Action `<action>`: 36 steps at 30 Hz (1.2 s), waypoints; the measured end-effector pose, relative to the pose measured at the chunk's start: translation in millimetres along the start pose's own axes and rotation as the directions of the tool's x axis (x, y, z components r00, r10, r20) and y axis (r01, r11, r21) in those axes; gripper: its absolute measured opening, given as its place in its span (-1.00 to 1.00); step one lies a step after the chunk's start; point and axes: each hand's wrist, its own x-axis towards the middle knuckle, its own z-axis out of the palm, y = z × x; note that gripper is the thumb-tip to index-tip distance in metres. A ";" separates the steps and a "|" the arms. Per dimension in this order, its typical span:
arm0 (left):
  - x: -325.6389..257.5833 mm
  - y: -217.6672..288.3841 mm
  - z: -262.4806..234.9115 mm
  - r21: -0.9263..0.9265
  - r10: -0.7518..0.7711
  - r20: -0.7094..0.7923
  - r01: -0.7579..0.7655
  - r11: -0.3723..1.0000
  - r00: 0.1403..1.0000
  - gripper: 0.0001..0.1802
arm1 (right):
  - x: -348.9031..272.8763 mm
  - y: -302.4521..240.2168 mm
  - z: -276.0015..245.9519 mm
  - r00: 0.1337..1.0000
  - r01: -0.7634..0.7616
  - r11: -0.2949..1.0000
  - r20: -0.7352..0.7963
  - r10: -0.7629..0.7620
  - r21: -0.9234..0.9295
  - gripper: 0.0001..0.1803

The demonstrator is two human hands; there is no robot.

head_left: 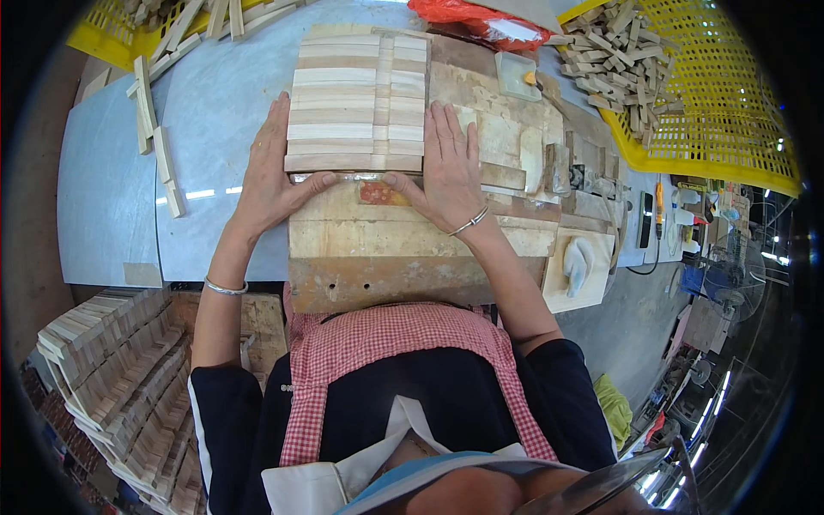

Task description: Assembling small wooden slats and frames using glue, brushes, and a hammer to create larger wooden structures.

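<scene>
A panel of pale wooden slats (335,107) lies side by side on a worn wooden work board (360,236), with a narrow strip (383,103) crossing the slats. My left hand (273,176) holds the panel's left near corner, fingers straight along its side and thumb at the near edge. At the opposite corner my right hand (448,172) grips in the same way, its fingers along the right side. The thumbs point toward each other beside a reddish patch (382,194) on the board. What lies under the slats is hidden.
Yellow baskets (687,129) stand at the far right and far left, with small wood pieces (614,56). Loose sticks (163,154) lie at left. A clear tray (518,77) and a pale glove-like item (577,266) are on the right. Stacked slats (129,378) stand lower left.
</scene>
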 end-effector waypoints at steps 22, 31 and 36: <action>-2.7 17.5 -8.3 0.062 0.052 -0.117 -0.044 0.997 0.992 0.17 | 27.1 16.4 -30.1 0.992 0.049 0.995 -0.116 -0.039 0.084 -0.13; 10.3 43.3 -10.3 0.349 0.281 0.073 -0.289 0.891 0.957 -0.20 | 142.9 42.9 -6.3 0.952 0.225 0.957 -0.251 -0.176 0.181 -0.64; 7.9 34.5 -2.5 0.313 0.275 0.069 -0.283 0.907 0.959 -0.31 | 148.4 33.7 3.5 0.989 0.141 0.963 -0.074 -0.128 0.228 -0.70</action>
